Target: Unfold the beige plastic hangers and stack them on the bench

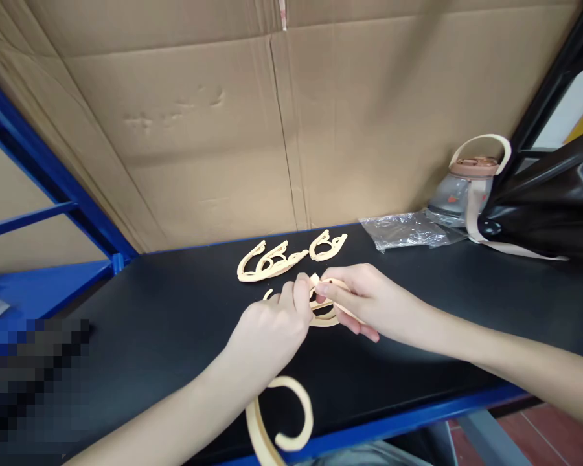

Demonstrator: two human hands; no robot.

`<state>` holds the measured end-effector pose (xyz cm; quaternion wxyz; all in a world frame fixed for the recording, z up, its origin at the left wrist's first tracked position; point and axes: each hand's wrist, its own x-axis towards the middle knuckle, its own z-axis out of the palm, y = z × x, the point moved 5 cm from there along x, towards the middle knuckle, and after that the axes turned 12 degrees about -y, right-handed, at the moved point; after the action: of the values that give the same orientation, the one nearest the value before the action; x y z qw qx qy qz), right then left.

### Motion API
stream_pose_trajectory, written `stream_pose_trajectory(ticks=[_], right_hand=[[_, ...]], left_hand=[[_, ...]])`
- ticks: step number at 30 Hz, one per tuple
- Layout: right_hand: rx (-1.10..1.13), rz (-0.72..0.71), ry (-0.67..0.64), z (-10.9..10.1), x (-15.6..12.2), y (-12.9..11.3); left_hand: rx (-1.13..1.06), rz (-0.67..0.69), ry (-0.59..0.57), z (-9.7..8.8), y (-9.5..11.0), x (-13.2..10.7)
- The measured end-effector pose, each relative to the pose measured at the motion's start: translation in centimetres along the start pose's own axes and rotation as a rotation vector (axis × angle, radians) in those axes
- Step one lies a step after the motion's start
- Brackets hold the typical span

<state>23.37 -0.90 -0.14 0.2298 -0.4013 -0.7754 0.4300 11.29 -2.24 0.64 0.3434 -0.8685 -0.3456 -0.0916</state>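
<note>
Here, I grip a curved cream part [324, 321] over the black worktop [175, 310], well out from the cardboard panel [199, 162]: my left hand [276, 320] is closed on one side while the thumb and fingers of my right hand [357, 294] pinch the other, seemingly to steady so slim a thing. A cream hook [308, 408] shows beyond my left forearm [199, 404], farthest from the panel; whether it joins the part, I cannot tell. Near the panel lie a longer openwork piece [274, 268] and a shorter openwork piece [323, 255], perhaps for easy reach. A plastic bag [403, 231] and bottle [459, 194] sit by the panel's right end, likely to spare my elbows.
</note>
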Motion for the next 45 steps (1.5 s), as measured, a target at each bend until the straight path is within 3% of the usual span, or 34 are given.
stream_pose_trajectory(ticks=[5,12,17,22,29,33,36,41,45], right_hand=[[-0.170,0.040,-0.003,-0.2,-0.2,-0.2],[-0.306,0.061,-0.015,-0.1,0.3,0.0],[-0.302,0.077,-0.042,0.1,0.5,0.3],[-0.195,0.067,-0.005,0.3,0.7,0.8],[0.278,0.036,-0.129,1.4,1.3,1.6],[0.216,0.146,-0.167,1.5,1.6,2.5],[-0.090,0.122,-0.113,1.0,1.5,2.3],[-0.839,-0.046,0.154,-0.8,1.3,0.8],[-0.907,-0.017,0.188,-1.8,2.0,1.7]], left_hand=[[0.074,-0.043,-0.065,0.4,0.9,-0.1],[-0.153,-0.156,-0.454,1.9,0.8,0.0],[-0.214,-0.125,-0.614,2.2,0.6,-0.1],[-0.125,-0.151,-0.511,2.0,-0.1,0.4],[-0.023,-0.055,-0.287,1.7,0.2,0.3],[-0.043,-0.044,-0.407,2.8,0.6,0.4],[-0.266,-0.123,-0.526,3.6,0.0,0.6],[-0.966,-0.346,-0.488,3.8,-2.7,0.3],[-1.588,-0.552,-0.412,4.2,-4.2,0.0]])
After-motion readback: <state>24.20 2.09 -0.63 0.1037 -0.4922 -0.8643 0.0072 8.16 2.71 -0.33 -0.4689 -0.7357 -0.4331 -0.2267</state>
